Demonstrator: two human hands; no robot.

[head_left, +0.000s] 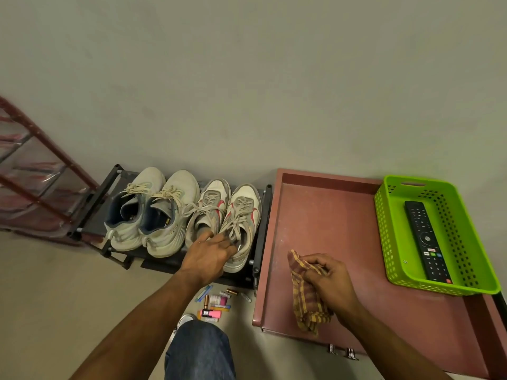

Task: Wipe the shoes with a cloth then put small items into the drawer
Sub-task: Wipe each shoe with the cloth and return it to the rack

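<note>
Two pairs of shoes stand on a low black rack [118,176] against the wall: pale grey sneakers [153,209] on the left, white sneakers with red stripes [241,212] on the right. My left hand [211,253] reaches into the heel opening of the rightmost red-striped shoe and grips its collar. A yellow and red checked cloth [304,300] hangs bunched from my right hand [326,278] over the open reddish drawer [329,215]. Small items [216,303], batteries, an eraser and tubes, lie on the floor below the rack.
A green perforated basket [389,242] holding a black remote control [425,239] sits in the drawer's right side. A red metal shelf frame [41,165] stands at far left. My knee in blue jeans [200,349] is at the bottom centre.
</note>
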